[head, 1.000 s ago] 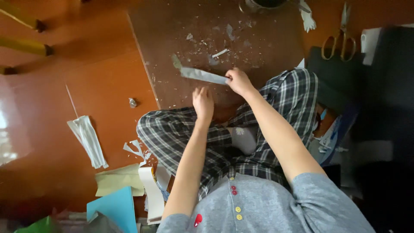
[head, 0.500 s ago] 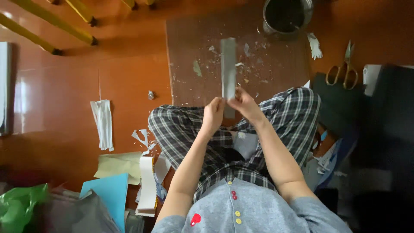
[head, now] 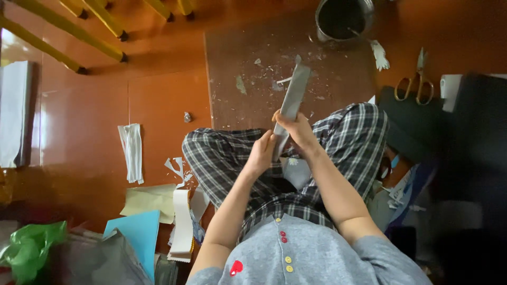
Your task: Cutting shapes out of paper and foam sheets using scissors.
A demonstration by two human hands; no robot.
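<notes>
While both hands meet over the lap, the scene reads so:

Strip: a long grey strip (head: pixel 293 95), flat and stiff-looking, angled up and away from the person, its far end out over the board (head: pixel 232 58).
Left hand: the left hand (head: pixel 261 154) is closed round the strip's near end from the left, fingers curled; it seems to steady the strip from below.
Right hand: the right hand (head: pixel 297 129) is closed on the strip just above the left, thumb on the upper face, as if pinching it flat; both hands touch it and nearly touch each other.
Why so held: gripped at one end only, the strip stands clear of the knees, with most of its length free over the board.
Board: a brown sheet on the floor, far of the knees, strewn with pale scraps, so trimmings fall there and not on the tiles.
Pot: a dark round pot (head: pixel 344 18) at the board's far edge, within reach.
Scissors: yellow-handled scissors (head: pixel 415 82) lie to the right, well apart from the hands, on the floor beside a dark cushion (head: pixel 406 126).
Paper: a blue sheet (head: pixel 134 235), a cream sheet (head: pixel 148 199) and white offcuts (head: pixel 131 152) lie near and left.
Bag: a green bag (head: pixel 29 248) at the near left corner.
</notes>
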